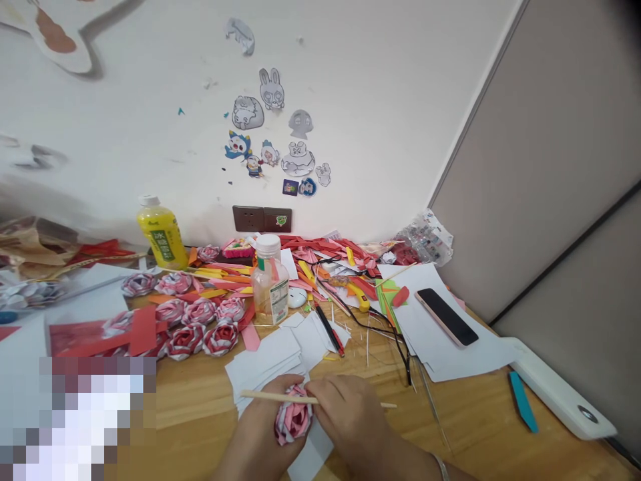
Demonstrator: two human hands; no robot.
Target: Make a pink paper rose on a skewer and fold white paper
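A pink and white paper rose [294,415] sits in my left hand [268,427], whose fingers are closed around it. My right hand [348,411] grips a thin wooden stick [270,397] that crosses over the top of the rose; its far end pokes out to the right of the hand. Under both hands lie white paper sheets [268,357], spread in a loose stack on the wooden table. Further left, several finished paper roses [185,341] in pink, red and white stand in rows.
A clear bottle [270,287] and a yellow drink bottle [163,234] stand behind the roses. Coloured paper strips [220,277] heap along the wall. To the right are a phone [447,317] on white sheets, glasses [395,327], a pen [329,329] and a long white device [561,387].
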